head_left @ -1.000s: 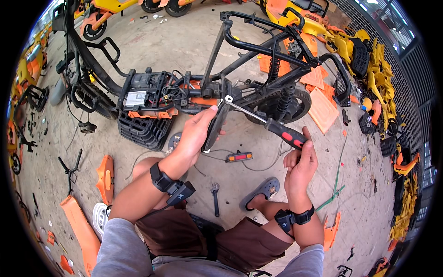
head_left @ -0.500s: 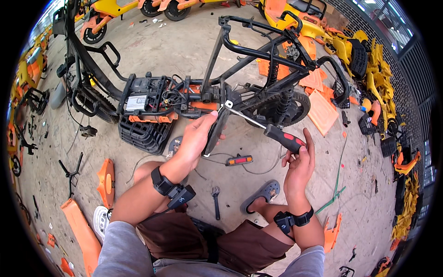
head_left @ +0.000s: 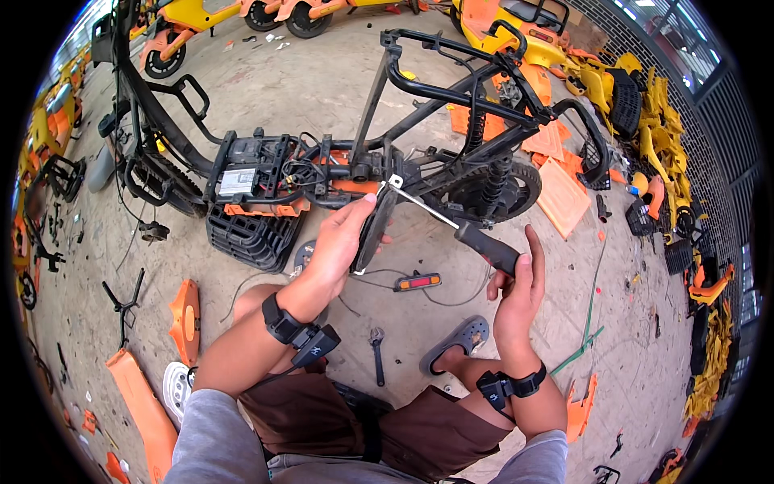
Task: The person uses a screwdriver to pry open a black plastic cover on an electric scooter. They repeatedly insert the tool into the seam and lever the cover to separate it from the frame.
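Black plate, flat & seen nearly edge-on, is mid-view, just in front of the stripped scooter frame, w/ a pale metal tab at its upper end. L to R: ribbed black basket by the frame's lower edge; then the L hand, grasping the plate, thumb on the near side, fingertips peeking out past its far edge, pose hardly changed vs. a sec ago. Below, an adj. wrench on the concrete floor, apart from both hands; bit farther R, a small red-&-orange lamp, also down there. Next the screwdriver, shank running up-left to the tab; tip contact too small to tell. Main change: handle has rolled, red inserts gone from sight, only dark grip showing, butt a touch farther L. R hand: thumb at the butt, index straight & off the handle, other fingers curled, so a loose hold. Prob. means the driver's being turned against a steadied plate; tightening or loosening, can't tell
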### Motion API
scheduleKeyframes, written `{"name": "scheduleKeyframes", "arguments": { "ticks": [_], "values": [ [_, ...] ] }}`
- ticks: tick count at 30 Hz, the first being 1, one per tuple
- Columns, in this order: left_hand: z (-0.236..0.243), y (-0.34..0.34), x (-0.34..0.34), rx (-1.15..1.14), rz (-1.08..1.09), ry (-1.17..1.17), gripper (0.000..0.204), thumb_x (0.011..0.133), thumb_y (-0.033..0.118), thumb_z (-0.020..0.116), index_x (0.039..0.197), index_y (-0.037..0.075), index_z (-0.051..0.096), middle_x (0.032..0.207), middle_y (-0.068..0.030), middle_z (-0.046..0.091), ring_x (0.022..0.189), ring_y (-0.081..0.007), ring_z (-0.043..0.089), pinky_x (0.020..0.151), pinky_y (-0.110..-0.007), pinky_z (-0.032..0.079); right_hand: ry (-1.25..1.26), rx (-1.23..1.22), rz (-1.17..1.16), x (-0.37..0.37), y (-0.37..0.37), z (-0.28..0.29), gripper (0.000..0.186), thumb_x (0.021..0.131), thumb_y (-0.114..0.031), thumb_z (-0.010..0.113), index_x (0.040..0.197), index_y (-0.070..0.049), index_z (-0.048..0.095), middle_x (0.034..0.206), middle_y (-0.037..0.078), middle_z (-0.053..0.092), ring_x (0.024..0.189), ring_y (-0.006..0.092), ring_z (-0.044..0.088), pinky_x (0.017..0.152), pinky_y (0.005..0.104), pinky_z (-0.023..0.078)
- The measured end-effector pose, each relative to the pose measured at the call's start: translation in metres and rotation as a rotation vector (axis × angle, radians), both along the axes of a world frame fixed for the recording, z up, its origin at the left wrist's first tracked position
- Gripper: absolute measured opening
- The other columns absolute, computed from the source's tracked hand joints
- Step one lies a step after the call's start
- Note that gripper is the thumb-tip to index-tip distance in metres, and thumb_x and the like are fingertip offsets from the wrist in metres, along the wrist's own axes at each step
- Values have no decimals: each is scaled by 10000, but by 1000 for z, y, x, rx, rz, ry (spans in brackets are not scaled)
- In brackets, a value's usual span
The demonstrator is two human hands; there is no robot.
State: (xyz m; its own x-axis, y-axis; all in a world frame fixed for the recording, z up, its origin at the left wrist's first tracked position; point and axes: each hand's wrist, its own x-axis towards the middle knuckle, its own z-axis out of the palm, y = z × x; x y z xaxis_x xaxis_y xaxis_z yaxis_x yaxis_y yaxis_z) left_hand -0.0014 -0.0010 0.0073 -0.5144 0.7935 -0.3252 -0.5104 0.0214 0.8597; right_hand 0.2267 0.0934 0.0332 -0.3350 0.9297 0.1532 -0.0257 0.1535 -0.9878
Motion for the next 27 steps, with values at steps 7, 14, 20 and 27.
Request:
{"name": "scheduleKeyframes", "arguments": {
  "ticks": [7,14,20,27],
  "values": [
    [-2,1,0,0,-9,26,424,971,438,562,1078,40,663,938,-63,685,764,-148,668,645,-267,500,96,-44,27,-3,2,-11,487,1028,-279,415,1433,-14,367,797,78,595,533,93,481,475,228,387],
    [-2,-1,-2,-1,0,30,428,972,438,559,1087,39,663,945,-65,686,767,-148,669,644,-264,499,-95,-137,91,4,4,-1,519,964,-190,449,1442,-10,353,788,61,538,562,99,497,482,235,408],
    [0,0,-1,6,8,29,425,973,433,558,1083,35,663,939,-65,685,751,-145,664,637,-259,498,32,26,58,-1,3,-14,484,995,-215,467,1421,-5,373,769,34,521,559,82,479,499,214,403],
    [2,1,0,-24,-1,54,399,1008,380,505,1093,18,651,948,-73,685,779,-154,665,664,-265,515,0,39,56,0,0,-9,480,999,-191,466,1435,-26,350,786,30,565,563,62,452,502,206,385]
  ]
}}
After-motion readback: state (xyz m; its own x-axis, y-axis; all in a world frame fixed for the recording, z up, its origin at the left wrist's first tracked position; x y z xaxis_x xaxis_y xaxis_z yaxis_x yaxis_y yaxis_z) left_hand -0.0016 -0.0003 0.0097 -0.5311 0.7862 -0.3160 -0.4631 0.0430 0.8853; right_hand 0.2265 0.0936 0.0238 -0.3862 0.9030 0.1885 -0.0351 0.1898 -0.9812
